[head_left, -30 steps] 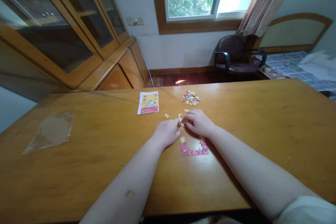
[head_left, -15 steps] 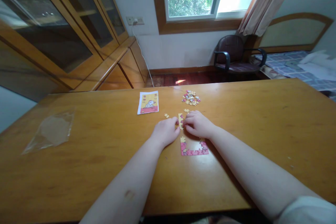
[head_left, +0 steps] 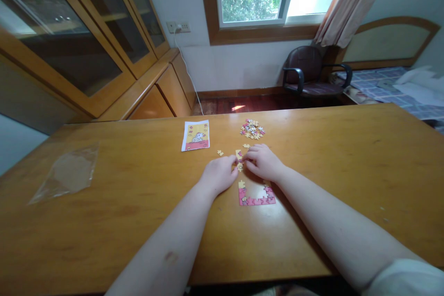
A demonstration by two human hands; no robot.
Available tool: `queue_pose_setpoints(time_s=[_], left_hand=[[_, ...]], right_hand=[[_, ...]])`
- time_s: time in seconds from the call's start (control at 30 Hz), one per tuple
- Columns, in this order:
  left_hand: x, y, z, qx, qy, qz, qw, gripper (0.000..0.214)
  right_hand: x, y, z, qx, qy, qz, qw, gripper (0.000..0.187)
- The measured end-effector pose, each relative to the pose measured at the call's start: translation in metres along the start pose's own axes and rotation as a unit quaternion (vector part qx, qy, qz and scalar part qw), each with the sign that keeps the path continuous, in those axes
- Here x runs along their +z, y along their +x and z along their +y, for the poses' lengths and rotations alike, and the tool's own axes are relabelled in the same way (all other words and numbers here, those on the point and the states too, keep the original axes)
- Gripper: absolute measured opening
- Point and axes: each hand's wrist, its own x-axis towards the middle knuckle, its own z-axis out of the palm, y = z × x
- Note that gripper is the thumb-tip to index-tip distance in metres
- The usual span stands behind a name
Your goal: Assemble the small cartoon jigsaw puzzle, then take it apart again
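A short strip of joined yellow jigsaw pieces (head_left: 239, 153) lies on the table between my hands. My left hand (head_left: 221, 174) rests at its left side, with thumb and fingers closed on the strip's edge. At the right side, my right hand (head_left: 262, 162) has its curled fingertips on the same strip. Just below is a partly joined puzzle border (head_left: 256, 201), pink along the bottom with a yellow piece at its upper left. Loose yellow pieces lie nearby, one (head_left: 220, 152) above my left hand and another (head_left: 246, 146) above my right fingers.
A pile of loose puzzle pieces (head_left: 252, 129) sits farther back. To its left lies a picture card (head_left: 196, 136) with a white animal. A clear plastic bag (head_left: 72, 171) is on the table's left. Beyond the table (head_left: 347, 157) stand a cabinet and an office chair (head_left: 308, 71).
My right hand has shifted slightly up and right, its fingers lifting a little. More of the strip's lower piece now shows between my hands. My left hand stays nearly in place.
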Motion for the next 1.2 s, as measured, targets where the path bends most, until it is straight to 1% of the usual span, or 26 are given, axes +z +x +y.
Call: queue_pose_setpoints(time_s=[0.1,0.13,0.2,0.3,0.43,0.5,0.57,0.73,0.9,1.07,1.2], left_hand=[[0.002,0.000,-0.002,0.028,-0.012,0.008,1.000,0.030],[0.003,0.000,-0.003,0.033,-0.015,0.009,0.999,0.032],[0.004,0.000,-0.004,0.033,-0.016,0.007,0.999,0.035],[0.004,0.001,-0.005,0.025,-0.011,0.003,1.000,0.039],[0.003,0.001,-0.005,0.013,-0.010,-0.006,1.000,0.043],[0.003,0.001,-0.005,0.012,-0.013,-0.010,1.000,0.044],[0.002,0.001,-0.005,0.013,-0.014,-0.010,1.000,0.043],[0.002,0.002,-0.004,0.000,-0.028,-0.003,1.000,0.043],[0.003,0.003,-0.003,-0.017,-0.057,0.011,0.998,0.040],[0.004,0.004,-0.004,-0.018,-0.063,0.022,0.998,0.040],[0.005,0.004,-0.005,-0.026,-0.060,0.027,0.997,0.039]], right_hand=[[0.003,0.001,0.010,0.105,-0.007,0.088,0.991,0.021],[0.003,0.002,0.014,0.136,-0.009,0.110,0.984,0.021],[0.002,0.002,0.022,0.188,-0.020,0.135,0.973,0.022],[-0.002,0.001,0.031,0.245,-0.041,0.132,0.960,0.023],[-0.004,0.000,0.035,0.280,-0.058,0.111,0.952,0.024],[-0.004,0.000,0.034,0.281,-0.064,0.099,0.952,0.023],[-0.003,0.001,0.031,0.268,-0.067,0.083,0.958,0.022],[0.002,0.002,0.022,0.190,-0.075,0.042,0.978,0.027],[0.005,0.002,0.018,0.141,-0.083,0.006,0.987,0.031],[0.005,0.002,0.014,0.134,-0.100,-0.007,0.986,0.038],[0.007,0.001,0.013,0.125,-0.116,-0.033,0.985,0.043]])
